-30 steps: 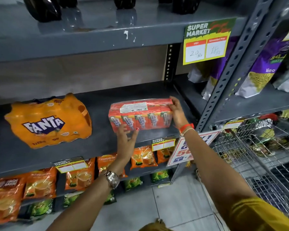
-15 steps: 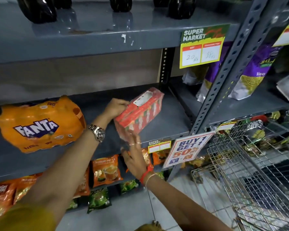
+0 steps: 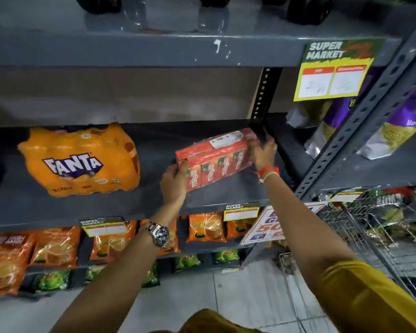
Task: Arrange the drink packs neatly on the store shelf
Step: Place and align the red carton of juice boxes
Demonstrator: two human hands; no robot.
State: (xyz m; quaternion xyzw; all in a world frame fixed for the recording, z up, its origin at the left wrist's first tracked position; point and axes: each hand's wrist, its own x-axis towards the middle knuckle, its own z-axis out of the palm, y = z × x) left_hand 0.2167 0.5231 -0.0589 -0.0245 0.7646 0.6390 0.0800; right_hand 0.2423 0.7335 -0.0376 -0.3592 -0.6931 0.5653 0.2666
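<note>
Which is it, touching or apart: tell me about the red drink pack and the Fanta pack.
Apart. The head view shows bare grey shelf between the red drink pack and the Fanta pack.

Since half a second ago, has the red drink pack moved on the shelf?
Yes. The red drink pack has moved right, away from the Fanta pack and toward the perforated upright, and now lies closer to level between both hands.

Your left hand (image 3: 174,182) reaches up and forward, thumb on top and fingers curled in a clamping grip, a watch on its wrist. Your right hand (image 3: 264,156) is raised a little higher, palm turned inward with fingers spread and blurred, its wrist banded. Both forearms are extended, converging upward.
</note>
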